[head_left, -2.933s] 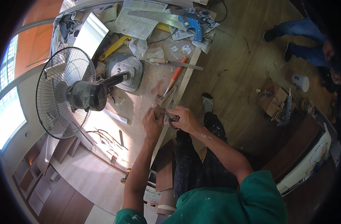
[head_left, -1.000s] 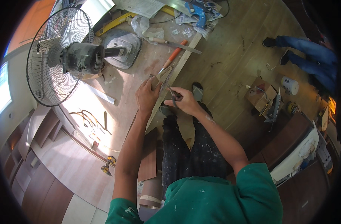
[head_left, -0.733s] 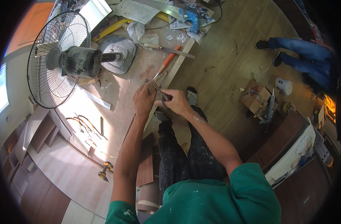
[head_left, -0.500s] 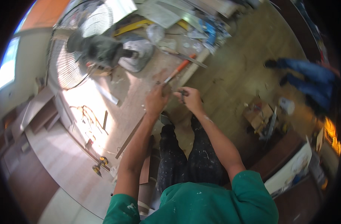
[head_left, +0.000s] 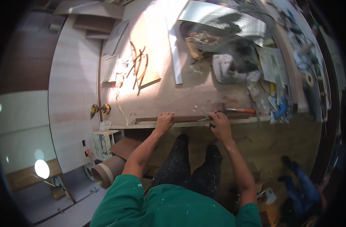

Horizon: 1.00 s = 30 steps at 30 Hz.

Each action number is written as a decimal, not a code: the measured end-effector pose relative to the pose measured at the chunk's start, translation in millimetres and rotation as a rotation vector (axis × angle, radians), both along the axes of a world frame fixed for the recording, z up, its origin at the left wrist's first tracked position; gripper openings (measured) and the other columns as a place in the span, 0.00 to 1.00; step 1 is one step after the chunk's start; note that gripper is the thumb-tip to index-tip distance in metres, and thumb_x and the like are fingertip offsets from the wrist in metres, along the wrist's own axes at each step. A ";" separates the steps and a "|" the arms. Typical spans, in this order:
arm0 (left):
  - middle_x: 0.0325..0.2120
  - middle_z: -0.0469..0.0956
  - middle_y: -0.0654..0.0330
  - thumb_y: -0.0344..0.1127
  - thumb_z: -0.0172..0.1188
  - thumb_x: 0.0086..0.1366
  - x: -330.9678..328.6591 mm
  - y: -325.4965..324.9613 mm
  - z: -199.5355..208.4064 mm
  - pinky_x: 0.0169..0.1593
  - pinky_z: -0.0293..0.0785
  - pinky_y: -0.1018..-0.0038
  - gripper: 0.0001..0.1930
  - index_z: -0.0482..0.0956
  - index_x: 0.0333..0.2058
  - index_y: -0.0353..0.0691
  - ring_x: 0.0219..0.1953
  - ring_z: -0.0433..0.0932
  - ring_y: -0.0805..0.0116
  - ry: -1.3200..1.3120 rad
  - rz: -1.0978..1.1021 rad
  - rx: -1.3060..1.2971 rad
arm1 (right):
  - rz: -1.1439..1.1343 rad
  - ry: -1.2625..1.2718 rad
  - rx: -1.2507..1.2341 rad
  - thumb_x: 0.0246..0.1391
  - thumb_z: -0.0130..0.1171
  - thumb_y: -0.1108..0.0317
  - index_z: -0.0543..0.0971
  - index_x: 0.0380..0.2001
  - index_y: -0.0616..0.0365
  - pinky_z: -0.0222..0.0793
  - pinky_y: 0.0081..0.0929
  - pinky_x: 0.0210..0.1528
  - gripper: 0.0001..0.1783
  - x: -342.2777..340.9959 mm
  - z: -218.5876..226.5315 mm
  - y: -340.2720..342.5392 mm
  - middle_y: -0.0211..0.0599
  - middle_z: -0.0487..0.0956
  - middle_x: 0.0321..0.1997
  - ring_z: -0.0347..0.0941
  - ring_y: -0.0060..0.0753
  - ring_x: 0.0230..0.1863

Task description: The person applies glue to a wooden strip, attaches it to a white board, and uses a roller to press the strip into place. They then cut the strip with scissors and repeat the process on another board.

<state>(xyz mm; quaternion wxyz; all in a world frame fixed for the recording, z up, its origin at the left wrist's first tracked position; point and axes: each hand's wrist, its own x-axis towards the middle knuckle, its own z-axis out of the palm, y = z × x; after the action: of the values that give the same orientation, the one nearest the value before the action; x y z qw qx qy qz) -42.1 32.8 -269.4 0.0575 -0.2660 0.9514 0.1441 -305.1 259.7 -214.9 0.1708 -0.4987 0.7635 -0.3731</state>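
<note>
Head view: along the near edge of the desk point(head_left: 169, 99) lies a narrow brown strip point(head_left: 186, 118), probably light and bendable, best held flat near mid-length. The left grip point(head_left: 165, 122) lies over it, clasped or not I cannot tell; the right grip point(head_left: 220, 127) grasps scissors point(head_left: 209, 118).

Brown strip point(head_left: 187, 118), white-flecked green shirt point(head_left: 176, 206)

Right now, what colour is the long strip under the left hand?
The long strip is brown; the head view shows it best.
</note>
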 end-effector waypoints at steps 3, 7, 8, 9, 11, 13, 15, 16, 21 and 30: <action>0.41 0.81 0.57 0.35 0.70 0.55 42.8 -28.9 0.4 0.56 0.68 0.60 0.26 0.77 0.54 0.41 0.48 0.78 0.54 0.007 0.106 0.040 | 0.126 0.102 0.095 0.38 0.72 0.71 0.77 0.50 0.54 0.68 0.47 0.55 0.30 24.7 -11.0 -39.1 0.41 0.75 0.40 0.73 0.51 0.49; 0.45 0.78 0.53 0.39 0.72 0.55 94.5 -60.3 -5.7 0.60 0.66 0.59 0.33 0.73 0.60 0.39 0.52 0.75 0.52 0.038 0.120 0.018 | 0.249 0.182 0.160 0.41 0.66 0.74 0.79 0.44 0.52 0.71 0.47 0.49 0.22 58.6 -34.9 -87.1 0.40 0.76 0.38 0.74 0.49 0.45; 0.47 0.77 0.52 0.41 0.72 0.55 105.3 -68.0 -4.9 0.61 0.65 0.59 0.36 0.71 0.61 0.38 0.54 0.74 0.51 0.070 0.122 -0.001 | 0.286 0.203 0.202 0.42 0.65 0.74 0.79 0.43 0.51 0.72 0.46 0.47 0.20 65.0 -42.8 -96.0 0.40 0.76 0.37 0.75 0.49 0.44; 0.49 0.76 0.51 0.43 0.73 0.55 113.9 -80.8 -1.3 0.63 0.65 0.59 0.38 0.69 0.63 0.37 0.56 0.73 0.50 0.108 0.124 -0.031 | 0.320 0.232 0.235 0.43 0.64 0.74 0.79 0.41 0.50 0.74 0.46 0.44 0.18 69.0 -50.1 -105.8 0.39 0.76 0.37 0.75 0.49 0.43; 0.52 0.73 0.48 0.49 0.74 0.53 140.4 -102.7 17.1 0.65 0.63 0.57 0.45 0.65 0.65 0.35 0.58 0.70 0.47 0.273 0.304 -0.087 | 0.359 0.259 0.284 0.46 0.63 0.73 0.80 0.38 0.49 0.76 0.45 0.39 0.13 67.6 -45.0 -119.6 0.39 0.77 0.35 0.76 0.48 0.41; 0.56 0.70 0.47 0.55 0.76 0.48 185.4 -115.3 20.2 0.67 0.61 0.55 0.54 0.61 0.68 0.34 0.61 0.67 0.45 0.335 0.544 -0.018 | 0.403 0.262 0.315 0.45 0.64 0.72 0.80 0.35 0.50 0.76 0.45 0.37 0.11 65.2 -31.5 -129.6 0.39 0.77 0.34 0.77 0.48 0.40; 0.61 0.68 0.46 0.60 0.78 0.43 232.8 -119.7 -9.3 0.67 0.62 0.54 0.62 0.54 0.70 0.34 0.64 0.65 0.43 0.220 0.683 0.156 | 0.459 0.282 0.353 0.44 0.65 0.72 0.81 0.35 0.50 0.76 0.45 0.39 0.11 64.3 -24.9 -139.9 0.40 0.77 0.33 0.78 0.48 0.39; 0.61 0.67 0.45 0.58 0.78 0.45 239.3 -120.6 -25.6 0.67 0.63 0.55 0.60 0.55 0.70 0.33 0.64 0.66 0.44 0.272 0.660 0.247 | 0.456 0.293 0.386 0.46 0.65 0.73 0.81 0.36 0.50 0.76 0.45 0.40 0.10 64.3 -22.6 -142.1 0.40 0.77 0.33 0.78 0.49 0.40; 0.51 0.78 0.46 0.46 0.75 0.53 184.6 -136.6 -107.9 0.57 0.72 0.56 0.32 0.76 0.54 0.39 0.57 0.75 0.45 0.539 0.559 0.554 | 0.407 0.282 0.489 0.48 0.65 0.71 0.81 0.36 0.50 0.76 0.46 0.42 0.10 59.4 -28.3 -145.0 0.40 0.79 0.36 0.78 0.49 0.43; 0.31 0.82 0.55 0.38 0.78 0.48 195.5 -135.4 -14.1 0.42 0.76 0.58 0.16 0.80 0.32 0.43 0.40 0.80 0.47 0.604 0.556 0.539 | 0.402 0.242 0.505 0.50 0.67 0.71 0.83 0.41 0.49 0.76 0.45 0.44 0.13 66.2 18.2 -146.1 0.42 0.80 0.36 0.79 0.51 0.42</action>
<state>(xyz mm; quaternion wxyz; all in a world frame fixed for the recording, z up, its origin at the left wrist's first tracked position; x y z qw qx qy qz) 153.4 -102.6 -283.5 -0.1949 -0.4320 0.7473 0.4658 -238.9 113.6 -196.6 0.2671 -0.6219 0.7328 -0.0695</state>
